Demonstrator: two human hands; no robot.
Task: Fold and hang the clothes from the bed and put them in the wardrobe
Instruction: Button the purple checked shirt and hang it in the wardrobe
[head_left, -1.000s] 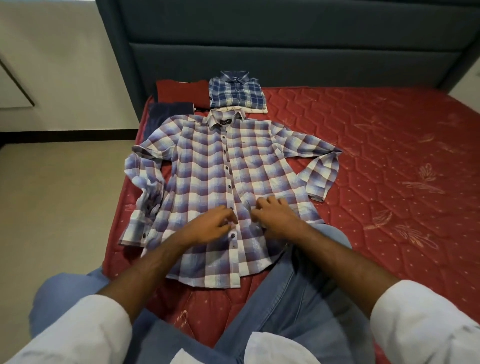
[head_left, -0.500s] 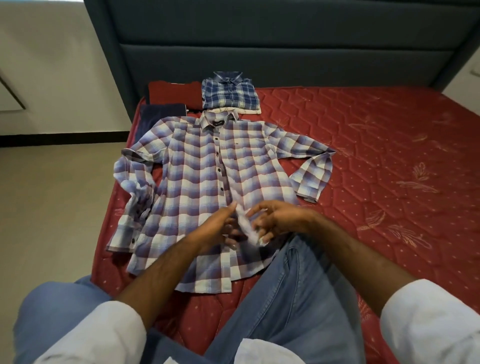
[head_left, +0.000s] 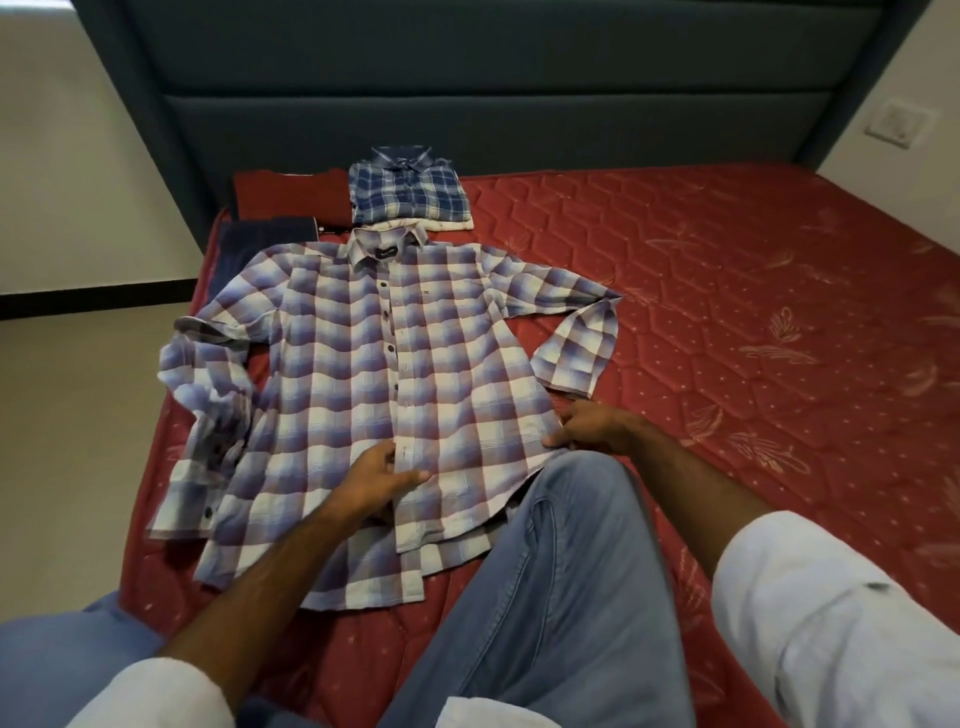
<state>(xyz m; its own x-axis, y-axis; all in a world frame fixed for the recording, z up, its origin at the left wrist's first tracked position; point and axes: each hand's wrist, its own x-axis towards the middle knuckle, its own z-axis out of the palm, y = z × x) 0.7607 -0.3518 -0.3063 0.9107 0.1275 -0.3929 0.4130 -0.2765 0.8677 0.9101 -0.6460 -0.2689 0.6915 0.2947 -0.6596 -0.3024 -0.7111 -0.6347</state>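
Note:
A purple and white checked shirt lies spread face up on the red mattress, collar toward the headboard, both sleeves bent inward. My left hand rests on the button placket near the hem, thumb and fingers against the cloth. My right hand pinches the shirt's right side seam beside my knee. Behind the collar a folded blue checked shirt sits on a folded white garment. A folded red garment and a dark navy garment lie at the mattress's far left corner.
A dark blue padded headboard closes off the far side. My knee in blue jeans rests on the mattress over the shirt's hem. Beige floor lies to the left, and a wall socket sits at the upper right.
My right hand has left the placket at the middle and moved right to the shirt's side seam. My left hand stays on the placket. The lifted front panel now lies flat.

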